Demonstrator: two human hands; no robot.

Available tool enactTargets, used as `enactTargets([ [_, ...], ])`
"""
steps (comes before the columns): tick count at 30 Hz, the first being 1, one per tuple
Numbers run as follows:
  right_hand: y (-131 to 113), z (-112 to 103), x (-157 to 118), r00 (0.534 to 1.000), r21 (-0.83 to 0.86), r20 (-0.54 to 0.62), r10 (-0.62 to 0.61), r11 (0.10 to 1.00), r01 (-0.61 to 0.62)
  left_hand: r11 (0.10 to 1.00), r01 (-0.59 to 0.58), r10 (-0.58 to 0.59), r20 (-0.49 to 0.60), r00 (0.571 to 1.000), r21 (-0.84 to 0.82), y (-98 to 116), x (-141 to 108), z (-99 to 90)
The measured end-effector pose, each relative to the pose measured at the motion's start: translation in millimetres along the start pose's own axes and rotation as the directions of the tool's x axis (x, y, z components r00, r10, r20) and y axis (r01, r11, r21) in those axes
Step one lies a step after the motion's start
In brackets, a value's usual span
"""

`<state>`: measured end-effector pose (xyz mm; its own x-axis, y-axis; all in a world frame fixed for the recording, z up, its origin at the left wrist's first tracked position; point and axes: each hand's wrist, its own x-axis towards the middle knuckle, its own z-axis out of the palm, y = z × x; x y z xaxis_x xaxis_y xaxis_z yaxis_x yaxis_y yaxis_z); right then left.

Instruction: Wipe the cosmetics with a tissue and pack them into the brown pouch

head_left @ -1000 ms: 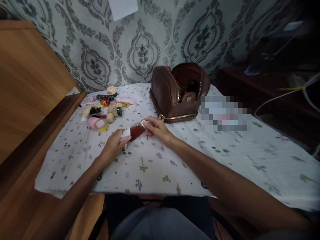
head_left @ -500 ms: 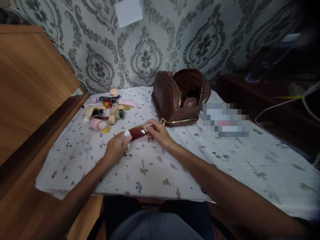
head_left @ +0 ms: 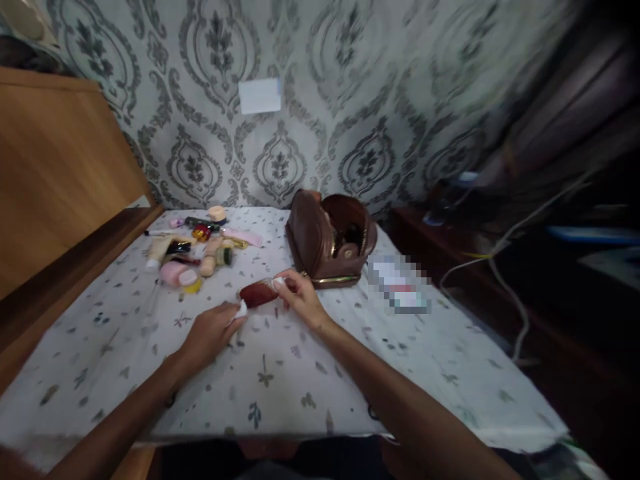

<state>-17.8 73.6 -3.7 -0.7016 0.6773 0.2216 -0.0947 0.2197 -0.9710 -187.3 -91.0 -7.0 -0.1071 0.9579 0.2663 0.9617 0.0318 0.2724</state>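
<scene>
Red bottle, head view: this dark red bottle [head_left: 257, 294], clear near one end, is between the two hands over the patterned tablecloth [head_left: 280, 400]; whether it touches the cloth is hidden.
Right hand: this hand [head_left: 306, 305] pinches the bottle's white end [head_left: 279, 285] in its fingertips. If that end is a loose cap, a twist or pull could part it from the body.
Left hand: this hand [head_left: 210, 333] has thumb and fingers closed on a white wad [head_left: 241, 311], perhaps tissue, at the bottle's other end. The wad could slide on smooth walls and let that end dip.
Leather bag: the brown bag [head_left: 309, 240] stands open just beyond the right hand; fingers could catch its gold zip [head_left: 337, 281].
Cosmetics: a pink container [head_left: 173, 273] and a yellow-based jar [head_left: 191, 287] lie nearest the left hand in the cluster; a dropped bottle could roll into them.
Contents: too blurred to tell; if liquid, a loosened closure could leak onto the cloth.
</scene>
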Motion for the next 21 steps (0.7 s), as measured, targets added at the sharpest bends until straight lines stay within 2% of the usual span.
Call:
enactTargets([
  [4,-39.8,-29.5,2.6,0.994,-0.171,-0.023,-0.109,0.980,0.104,0.995,0.001,-0.005,-0.047,0.999,-0.104,-5.4,11.9,4.7],
  [7,-83.0,-65.7,8.8,0.981,-0.262,-0.071,-0.183,0.952,0.159,0.989,-0.015,0.005,-0.066,0.998,-0.146,-9.0,24.1,10.0],
  [11,-132.7,-120.3,23.8,0.929,-0.472,-0.178,-0.324,0.857,0.209,0.988,-0.098,0.084,-0.118,0.990,-0.123,-13.7,34.1,20.4],
  [13,-147.2,-144.0,32.6,0.923,-0.627,-0.163,-0.349,0.759,0.176,0.984,-0.152,0.136,-0.154,0.979,-0.092,-14.8,35.9,24.0],
  [16,-156.6,-167.6,43.9,0.947,-0.848,-0.101,-0.305,0.525,0.079,0.981,-0.187,0.171,-0.217,0.961,-0.056,-16.3,35.8,27.0],
  [18,-157.6,-174.9,49.4,0.971,-0.921,-0.045,-0.234,0.387,0.051,0.980,-0.190,0.171,-0.248,0.954,-0.054,-18.3,34.5,29.6],
  [21,-155.2,-178.5,55.5,0.995,-0.955,0.041,-0.088,0.290,0.065,0.982,-0.183,0.163,-0.262,0.951,-0.054,-23.3,32.3,36.0],
])
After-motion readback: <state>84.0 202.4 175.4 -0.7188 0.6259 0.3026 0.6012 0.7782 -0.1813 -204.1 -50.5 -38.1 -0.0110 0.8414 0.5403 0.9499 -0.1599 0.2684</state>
